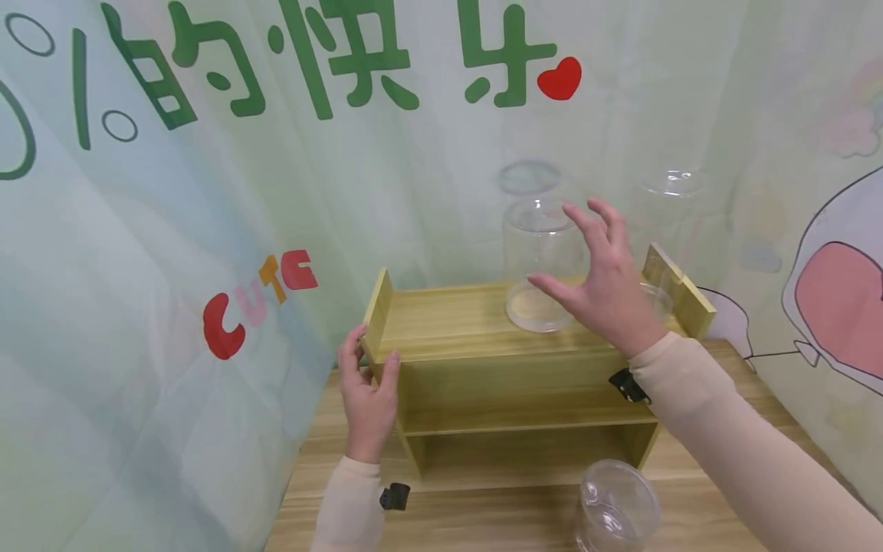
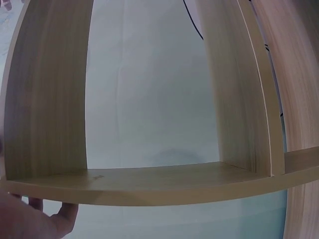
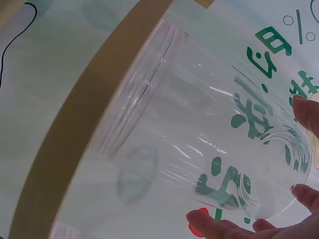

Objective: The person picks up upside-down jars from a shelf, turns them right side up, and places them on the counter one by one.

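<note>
My left hand (image 1: 369, 402) grips the left side panel of a two-level wooden shelf (image 1: 441, 326), the thumb at its front. In the left wrist view the fingers of the left hand (image 2: 37, 216) curl round the edge of a board. A tall clear jar (image 1: 527, 257) stands on the shelf's top board. My right hand (image 1: 610, 287) is at the jar's right side, thumb and fingers spread wide. The right wrist view shows the jar (image 3: 199, 129) with its ridged end against the board, and fingertips (image 3: 202, 219) beside its other end.
A second clear jar (image 1: 676, 211) stands at the top board's right end, partly behind the right hand. A clear container (image 1: 617, 506) sits on the wooden table (image 1: 483, 514) before the shelf. Printed curtains (image 1: 428, 176) hang close behind and at both sides.
</note>
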`<state>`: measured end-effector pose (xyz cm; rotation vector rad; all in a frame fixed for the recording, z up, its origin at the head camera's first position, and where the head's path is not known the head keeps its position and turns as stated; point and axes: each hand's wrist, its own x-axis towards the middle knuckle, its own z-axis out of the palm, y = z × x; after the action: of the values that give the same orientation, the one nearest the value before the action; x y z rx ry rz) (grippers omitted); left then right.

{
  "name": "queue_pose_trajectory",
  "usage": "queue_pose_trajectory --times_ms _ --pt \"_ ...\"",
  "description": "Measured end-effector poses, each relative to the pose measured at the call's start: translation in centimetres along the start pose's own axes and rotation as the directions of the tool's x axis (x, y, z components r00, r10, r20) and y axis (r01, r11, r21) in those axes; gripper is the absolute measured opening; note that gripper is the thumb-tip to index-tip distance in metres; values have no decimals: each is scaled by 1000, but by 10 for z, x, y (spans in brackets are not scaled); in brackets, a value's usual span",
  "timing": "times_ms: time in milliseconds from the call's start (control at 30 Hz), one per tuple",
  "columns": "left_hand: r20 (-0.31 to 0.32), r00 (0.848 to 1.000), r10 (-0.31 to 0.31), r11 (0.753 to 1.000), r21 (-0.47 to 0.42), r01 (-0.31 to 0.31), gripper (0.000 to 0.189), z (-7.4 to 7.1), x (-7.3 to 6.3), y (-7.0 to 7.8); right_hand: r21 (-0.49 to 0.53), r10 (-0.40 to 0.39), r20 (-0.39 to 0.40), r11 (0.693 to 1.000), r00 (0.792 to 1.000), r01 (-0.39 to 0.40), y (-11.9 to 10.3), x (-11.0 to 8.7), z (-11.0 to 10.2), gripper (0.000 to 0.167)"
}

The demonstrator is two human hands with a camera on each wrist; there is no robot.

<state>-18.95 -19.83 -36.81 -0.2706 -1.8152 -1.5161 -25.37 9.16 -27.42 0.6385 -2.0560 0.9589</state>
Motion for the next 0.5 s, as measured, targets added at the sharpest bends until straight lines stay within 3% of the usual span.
queue_pose_trajectory --times_ms 200,400,500 --pt "1 1000 1 1000 -2 -1 50 7 1 -3 -9 17 1 1000 1000 -17 3 0 -2 81" --pt "-9 999 -31 999 13 31 55 4 1 -33 -12 33 0 999 999 -33 2 1 2 74" --pt "-14 998 -56 998 36 57 56 -1 -1 -36 -8 33 2 999 999 -33 3 -1 8 73"
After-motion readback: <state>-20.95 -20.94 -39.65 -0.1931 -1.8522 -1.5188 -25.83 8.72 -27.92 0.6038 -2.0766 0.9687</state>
